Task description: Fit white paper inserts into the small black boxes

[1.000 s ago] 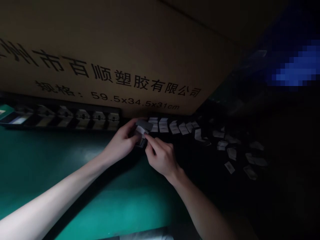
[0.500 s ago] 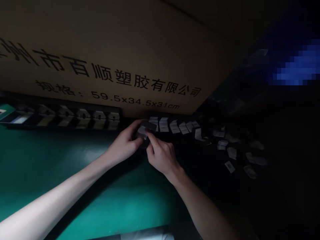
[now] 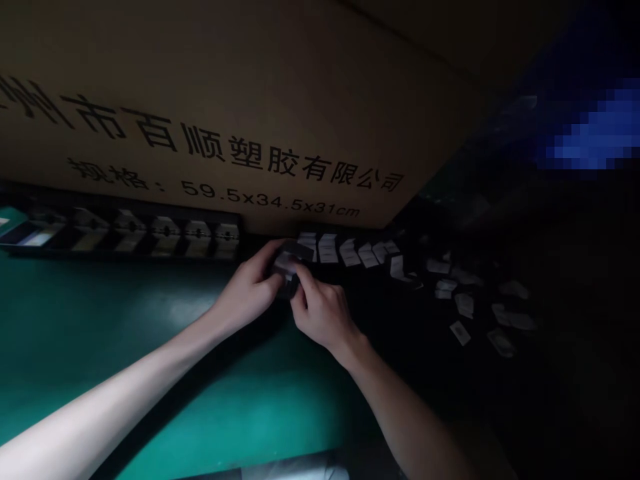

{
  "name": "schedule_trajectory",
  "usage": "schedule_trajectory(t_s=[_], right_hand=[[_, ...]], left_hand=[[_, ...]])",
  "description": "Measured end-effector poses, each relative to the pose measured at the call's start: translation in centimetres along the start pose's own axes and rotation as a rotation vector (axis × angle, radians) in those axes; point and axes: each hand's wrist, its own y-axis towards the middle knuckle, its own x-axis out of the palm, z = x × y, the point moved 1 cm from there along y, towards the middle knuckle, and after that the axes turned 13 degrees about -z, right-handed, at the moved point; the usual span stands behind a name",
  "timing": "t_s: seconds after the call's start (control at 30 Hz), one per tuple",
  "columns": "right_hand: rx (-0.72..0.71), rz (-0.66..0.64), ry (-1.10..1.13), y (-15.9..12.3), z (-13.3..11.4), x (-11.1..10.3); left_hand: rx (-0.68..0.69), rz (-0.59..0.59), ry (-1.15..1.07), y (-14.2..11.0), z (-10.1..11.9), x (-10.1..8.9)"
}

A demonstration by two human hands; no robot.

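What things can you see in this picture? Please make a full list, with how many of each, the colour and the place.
Cardboard carton: one, brown with black printing, across the back.
Black rack: one, black, along the carton's foot, left of the hands.
Small parts: about five, grey and cream, in the rack.
Green work mat: one, green, lower left.
Paper slips: many, white, scattered on a dark surface right of the hands.
Blurred patch: one, blue, upper right.
Pale object: one, whitish, at the lower edge.
Small flat piece: one, grey and white, between the hands.
Left hand: one, holding the piece.
Right hand: one, fingers on the piece.
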Motion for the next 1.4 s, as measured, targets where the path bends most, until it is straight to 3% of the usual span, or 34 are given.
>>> schedule_trajectory(t_s=[0.3,0.67,1.03,1.4], right_hand=[[0.002,-0.052,-0.019,0.04,0.06,0.13],[-0.041,-0.009,-0.047,-0.09,-0.18,0.19],[0.041,-0.126,-0.054,0.23,-0.04,-0.20],[0.058,-0.175,-0.095,0.08,-0.11,0.00]], left_hand=[[0.020,0.007,0.032,0.10,0.73,-0.37],[0.035,0.031,-0.020,0.22,0.88,-0.68],[-0.007,0.001,-0.148,0.29,0.27,-0.72],[-0.003,0.041,-0.038,0.17,0.83,-0.74]])
